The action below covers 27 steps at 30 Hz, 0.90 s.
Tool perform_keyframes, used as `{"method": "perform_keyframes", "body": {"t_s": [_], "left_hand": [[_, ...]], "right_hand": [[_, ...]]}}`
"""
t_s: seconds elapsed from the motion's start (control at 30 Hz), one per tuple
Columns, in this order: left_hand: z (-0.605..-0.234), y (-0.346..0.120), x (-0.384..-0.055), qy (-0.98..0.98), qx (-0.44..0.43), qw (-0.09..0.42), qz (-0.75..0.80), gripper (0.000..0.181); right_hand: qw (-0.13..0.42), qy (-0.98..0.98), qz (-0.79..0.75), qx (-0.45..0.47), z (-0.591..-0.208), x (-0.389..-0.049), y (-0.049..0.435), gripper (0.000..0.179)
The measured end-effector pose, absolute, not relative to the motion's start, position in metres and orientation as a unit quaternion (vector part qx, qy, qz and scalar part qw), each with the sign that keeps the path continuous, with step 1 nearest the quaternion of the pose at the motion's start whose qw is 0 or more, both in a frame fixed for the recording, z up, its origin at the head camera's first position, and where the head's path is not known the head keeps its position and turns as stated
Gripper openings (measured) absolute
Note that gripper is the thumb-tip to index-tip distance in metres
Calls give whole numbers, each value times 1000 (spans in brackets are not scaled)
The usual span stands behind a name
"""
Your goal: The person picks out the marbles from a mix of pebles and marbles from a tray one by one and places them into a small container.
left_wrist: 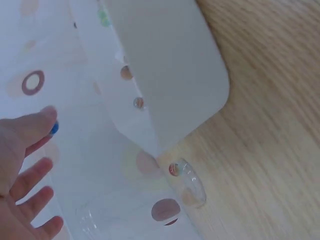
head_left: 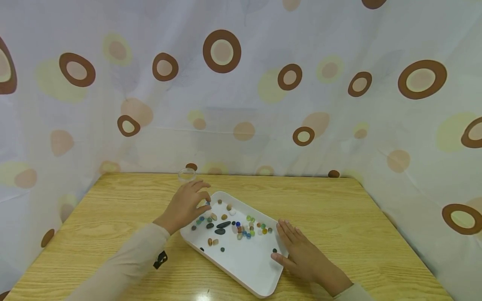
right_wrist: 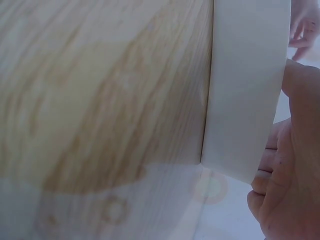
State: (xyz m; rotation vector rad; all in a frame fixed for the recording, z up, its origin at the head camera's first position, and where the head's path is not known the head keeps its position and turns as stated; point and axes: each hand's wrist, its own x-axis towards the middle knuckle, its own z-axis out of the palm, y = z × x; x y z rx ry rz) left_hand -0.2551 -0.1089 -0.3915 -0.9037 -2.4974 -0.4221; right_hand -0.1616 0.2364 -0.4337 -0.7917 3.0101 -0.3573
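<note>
My left hand (head_left: 188, 203), over the far left corner of a white tray (head_left: 244, 267), pinches a blue marble (left_wrist: 54, 128) between thumb and index finger. The other fingers of that hand are spread apart. At the tray's right side my right hand (head_left: 301, 253) rests along the rim with fairly straight fingers, its thumb reaching over the inside. Scattered in the tray are dark flat stones (head_left: 220, 231), brown pebbles (head_left: 210, 241) and several coloured glass marbles (head_left: 246, 235). A dark pebble (head_left: 274, 251) lies close to the right thumb.
Behind the left hand a clear round dish (head_left: 182, 177) stands near the table's back edge. The tray sits slanted on a wooden table (head_left: 320, 200). A patterned curtain (head_left: 256, 159) hangs behind and beside it. A small black object (head_left: 160, 259) shows beside the left sleeve.
</note>
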Motion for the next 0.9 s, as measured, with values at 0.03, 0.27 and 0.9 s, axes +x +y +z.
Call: {"method": "perform_keyframes", "body": {"t_s": [0.03, 0.27, 0.9], "left_hand": [[-390, -110, -257, -902, -318, 243, -160, 16], [-384, -122, -275, -884, -243, 331, -225, 16], [-391, -135, -297, -876, -41, 261, -404, 30]], "right_hand": [[4, 961, -115, -253, -434, -161, 236, 81], [2, 961, -109, -254, -434, -161, 236, 80], [-7, 961, -97, -259, -436, -162, 237, 80]]}}
